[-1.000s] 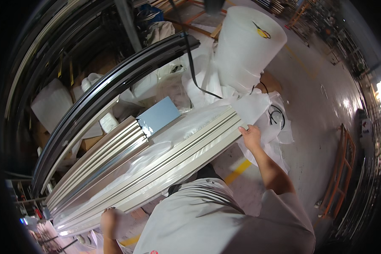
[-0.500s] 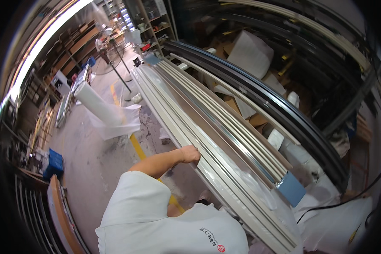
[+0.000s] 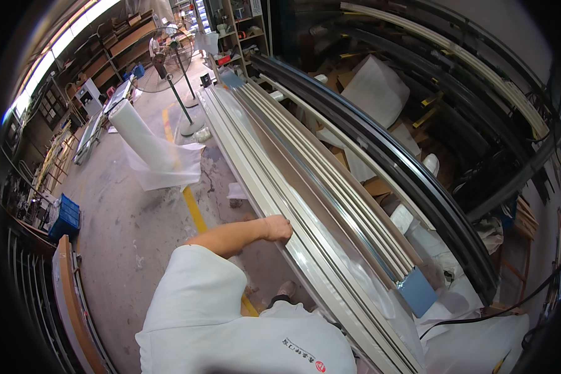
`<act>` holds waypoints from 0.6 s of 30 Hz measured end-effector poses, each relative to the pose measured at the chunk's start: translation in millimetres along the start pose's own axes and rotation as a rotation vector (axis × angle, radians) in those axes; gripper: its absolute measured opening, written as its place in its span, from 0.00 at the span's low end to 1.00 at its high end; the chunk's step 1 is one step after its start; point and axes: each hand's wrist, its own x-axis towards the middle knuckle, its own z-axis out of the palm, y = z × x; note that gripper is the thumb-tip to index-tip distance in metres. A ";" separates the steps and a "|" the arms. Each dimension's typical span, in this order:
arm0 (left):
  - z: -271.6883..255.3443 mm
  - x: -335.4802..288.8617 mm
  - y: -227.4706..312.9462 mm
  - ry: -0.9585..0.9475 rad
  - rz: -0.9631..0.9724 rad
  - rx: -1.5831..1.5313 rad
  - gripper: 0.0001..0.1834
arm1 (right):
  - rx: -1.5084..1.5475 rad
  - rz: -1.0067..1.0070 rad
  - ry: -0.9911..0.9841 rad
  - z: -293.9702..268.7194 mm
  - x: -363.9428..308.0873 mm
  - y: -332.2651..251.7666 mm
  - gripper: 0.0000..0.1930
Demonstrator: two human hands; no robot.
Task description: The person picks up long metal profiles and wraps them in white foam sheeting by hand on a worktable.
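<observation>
Head view: the left hand (image 3: 279, 229) is curled closed on the near edge of a long pale profile (image 3: 324, 280); the right hand is out of sight, state cannot be told. The profile lies before the person, beside a ribbed bundle (image 3: 355, 204) with a blue end piece (image 3: 417, 292). Farther out, a blue crate (image 3: 67, 215), contents indiscernible, stands at left, and a shelf unit (image 3: 250, 38) holds small items (image 3: 242, 35)

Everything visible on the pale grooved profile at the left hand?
The pale profile is long and metal-looking, with glossy highlights and lengthwise ridges. It runs diagonally from upper left to lower right, alongside clear film. The left hand is curled against its near edge. One piece or several: can't tell.
</observation>
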 end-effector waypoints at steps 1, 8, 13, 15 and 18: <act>-1.9 0.5 0.4 0.023 0.010 0.005 0.06 | -0.019 0.008 -0.008 2.8 6.3 5.8 0.38; -2.4 -5.9 -3.8 -0.068 0.069 0.059 0.11 | -0.030 -0.734 0.217 0.3 -11.0 -115.7 0.24; -87.3 18.7 20.1 -0.170 0.016 -0.188 0.12 | 0.006 -1.087 0.122 51.6 12.7 -179.2 0.22; -75.2 37.7 15.8 0.038 0.011 -0.207 0.14 | -0.038 -1.007 -0.072 45.3 16.0 -191.0 0.21; -56.1 91.0 8.9 0.202 0.079 -0.137 0.18 | -0.112 -1.030 -0.124 37.3 26.6 -184.0 0.21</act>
